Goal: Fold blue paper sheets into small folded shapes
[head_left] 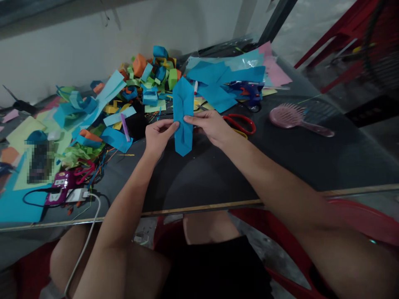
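A folded strip of blue paper (183, 99) with pointed ends is held upright above the dark table. My left hand (158, 135) pinches its left edge between thumb and fingers. On the opposite edge, my right hand (213, 128) grips it with the thumb laid on the front. Creases and folded-in flaps show along the strip's middle. Scissors with red and yellow handles (249, 120) are partly hidden behind my right hand; I cannot tell whether they touch it.
Behind the strip lies a heap of small folded paper pieces (140, 66). Blue sheets (215, 74) and a blue glue gun (254, 93) are at the back right, near a pink hairbrush (288, 116). To the left are a purple power strip (64, 187) and a white cable (93, 220).
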